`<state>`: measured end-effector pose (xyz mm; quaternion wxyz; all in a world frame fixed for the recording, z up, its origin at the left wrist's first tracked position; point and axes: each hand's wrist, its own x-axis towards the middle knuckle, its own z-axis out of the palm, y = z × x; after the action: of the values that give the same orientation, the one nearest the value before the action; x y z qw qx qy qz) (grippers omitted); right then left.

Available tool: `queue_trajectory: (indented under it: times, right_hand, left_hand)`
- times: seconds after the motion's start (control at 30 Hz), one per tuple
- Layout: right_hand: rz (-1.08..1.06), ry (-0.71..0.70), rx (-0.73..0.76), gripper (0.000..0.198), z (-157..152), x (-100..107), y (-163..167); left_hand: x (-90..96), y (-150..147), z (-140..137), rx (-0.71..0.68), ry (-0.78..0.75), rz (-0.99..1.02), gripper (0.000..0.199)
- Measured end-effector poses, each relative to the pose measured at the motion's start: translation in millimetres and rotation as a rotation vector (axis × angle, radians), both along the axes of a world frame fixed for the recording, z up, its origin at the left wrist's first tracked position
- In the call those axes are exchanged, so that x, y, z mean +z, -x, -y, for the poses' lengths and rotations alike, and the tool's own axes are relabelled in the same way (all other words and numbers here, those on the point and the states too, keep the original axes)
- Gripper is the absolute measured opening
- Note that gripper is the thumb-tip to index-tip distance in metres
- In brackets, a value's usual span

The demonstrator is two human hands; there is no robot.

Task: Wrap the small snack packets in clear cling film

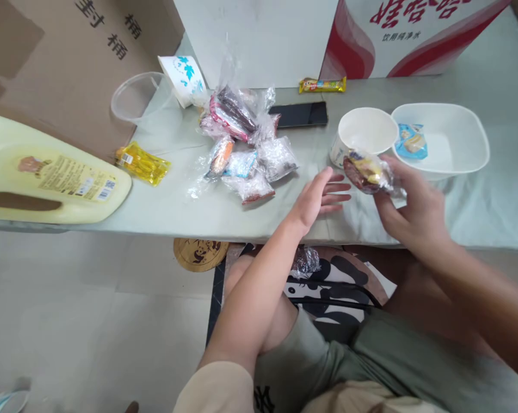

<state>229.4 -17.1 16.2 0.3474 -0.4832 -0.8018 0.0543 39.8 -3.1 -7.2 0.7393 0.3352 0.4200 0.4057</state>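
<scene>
My right hand (pixel 409 201) grips a packaged snack (pixel 366 172) in a clear, brown and yellow wrapper, held in front of a white paper cup (pixel 366 129). Fingers spread, my left hand (pixel 321 198) is just left of the snack and holds nothing. A white plastic tub (pixel 460 129) stands right of the cup, with a blue snack packet (pixel 411 142) inside it. To the left of my hands lies a pile of wrapped snacks (pixel 245 143) in clear and coloured packaging.
Behind the pile lie a black phone (pixel 302 115) and a yellow snack bar (pixel 322 85). At left are a yellow jug (pixel 47 172), a yellow packet (pixel 144 164), a clear tub (pixel 133 97) and a tipped paper cup (pixel 182 80). Large boxes (pixel 259 40) line the back.
</scene>
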Motion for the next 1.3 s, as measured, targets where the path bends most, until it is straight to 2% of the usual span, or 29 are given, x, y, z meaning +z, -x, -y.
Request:
queue_trajectory:
  times: [0.1,0.17,0.33,0.4,0.47,0.6,0.67,0.77,0.9,1.0,1.1,1.2,1.3]
  right_hand:
    - [-0.043,-0.008,0.077,0.058,13.6,-27.8,-15.0]
    - [-0.012,0.024,0.162,0.053,15.4,-39.4,-17.9]
    - [-0.039,0.089,0.244,0.053,11.1,-49.1,-22.8]
    - [-0.062,0.093,0.18,0.051,7.4,-45.0,-29.4]
    - [-0.067,0.09,0.041,0.046,1.6,-39.6,-39.2]
    - [0.071,0.139,-0.239,0.036,-12.3,-38.9,-60.0]
    - [0.177,0.182,-0.3,0.033,-16.7,-44.3,-66.8]
    - [0.25,0.216,-0.314,0.031,-18.6,-50.9,-72.1]
    - [0.05,0.299,-0.229,0.032,-14.6,-45.5,-70.3]
    - [-0.146,0.384,-0.041,0.034,-7.3,-36.4,-58.4]
    - [-0.211,0.374,0.136,0.033,-1.3,-32.1,-40.6]
    - [-0.204,0.346,0.17,0.033,-0.7,-33.5,-28.8]
    - [-0.159,0.335,0.134,0.033,-4.0,-37.5,-29.3]
  left_hand:
    - [-7.3,-9.0,4.3,-0.097,0.01,0.1,0.048]
    - [-11.0,-14.2,7.4,-0.111,-0.025,0.131,0.054]
    - [-17.2,-19.5,7.8,0.013,-0.153,0.012,0.07]
    - [-19.7,-20.2,6.2,0.061,-0.183,-0.068,0.071]
    - [-22.0,-20.3,4.1,0.129,-0.221,-0.132,0.073]
    - [-25.5,-18.6,-1.2,0.247,-0.301,-0.211,0.079]
    - [-27.0,-17.5,-3.5,0.261,-0.336,-0.231,0.08]
    - [-29.3,-16.2,-5.3,0.251,-0.384,-0.244,0.082]
    - [-32.1,-14.5,-4.3,0.267,-0.445,-0.258,0.084]
    - [-33.6,-12.9,-1.5,0.26,-0.483,-0.328,0.09]
    - [-34.9,-12.0,1.6,0.212,-0.516,-0.397,0.091]
    - [-36.4,-10.2,1.9,0.223,-0.546,-0.391,0.087]
    - [-35.9,-3.9,-1.5,0.315,-0.502,-0.288,0.092]
